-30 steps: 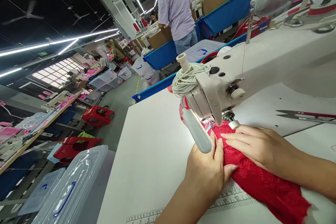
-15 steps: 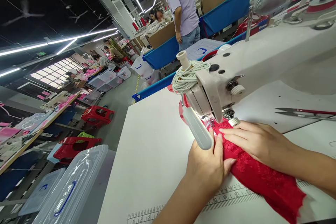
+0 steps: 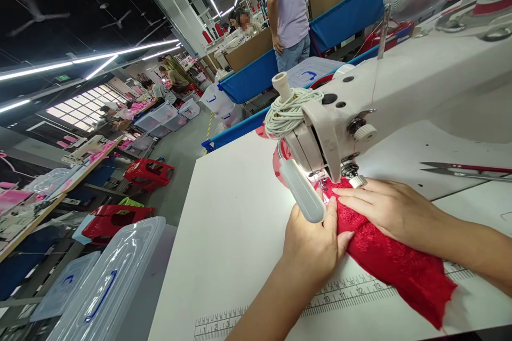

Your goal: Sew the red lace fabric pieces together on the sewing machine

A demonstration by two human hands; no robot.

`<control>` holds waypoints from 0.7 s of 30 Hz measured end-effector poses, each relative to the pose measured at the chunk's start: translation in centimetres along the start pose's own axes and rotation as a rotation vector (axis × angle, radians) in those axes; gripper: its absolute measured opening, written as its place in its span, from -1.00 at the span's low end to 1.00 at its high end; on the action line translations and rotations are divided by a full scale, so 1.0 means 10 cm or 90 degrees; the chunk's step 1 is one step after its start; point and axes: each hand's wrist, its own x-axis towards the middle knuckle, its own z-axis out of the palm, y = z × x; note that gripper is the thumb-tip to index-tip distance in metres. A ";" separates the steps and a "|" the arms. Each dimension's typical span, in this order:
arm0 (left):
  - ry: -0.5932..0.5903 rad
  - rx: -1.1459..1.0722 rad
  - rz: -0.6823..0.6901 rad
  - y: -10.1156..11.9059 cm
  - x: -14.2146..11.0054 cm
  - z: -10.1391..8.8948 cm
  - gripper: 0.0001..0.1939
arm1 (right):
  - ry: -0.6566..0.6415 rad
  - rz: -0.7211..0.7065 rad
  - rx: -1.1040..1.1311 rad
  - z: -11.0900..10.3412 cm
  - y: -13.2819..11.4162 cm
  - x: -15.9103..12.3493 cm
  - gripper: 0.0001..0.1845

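A strip of red lace fabric [image 3: 396, 266] lies on the white sewing table [image 3: 232, 224], its far end under the head of a white sewing machine [image 3: 360, 112]. My left hand [image 3: 316, 248] presses on the fabric's left edge just before the needle, fingers together and flat. My right hand [image 3: 390, 210] lies flat on top of the fabric to the right of the needle, fingers stretched toward the presser foot. A white lamp tube [image 3: 302, 197] on the machine hides part of my left fingertips.
Thread snips [image 3: 464, 170] lie on the table at the right. A printed ruler [image 3: 340, 298] runs along the table's near edge. Lidded clear plastic bins [image 3: 108, 282] stand at the lower left. Red stools [image 3: 148, 173] stand in the aisle; a person [image 3: 286, 5] stands beyond the blue-skirted table.
The red fabric has fed further under the machine, its loose tail shorter on the table. Both hands have slid forward with it. The standing person has shifted to the right.
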 end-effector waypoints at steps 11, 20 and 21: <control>0.025 -0.054 0.043 -0.06 0.05 -0.09 -0.37 | -0.005 0.015 0.052 0.04 0.02 -0.07 -0.61; -0.004 -0.125 0.033 -0.05 0.06 -0.14 -0.50 | 0.004 -0.055 0.105 0.02 0.01 -0.13 -0.69; -0.003 -0.123 0.023 -0.03 0.05 -0.15 -0.47 | 0.005 -0.052 0.102 0.03 0.01 -0.13 -0.69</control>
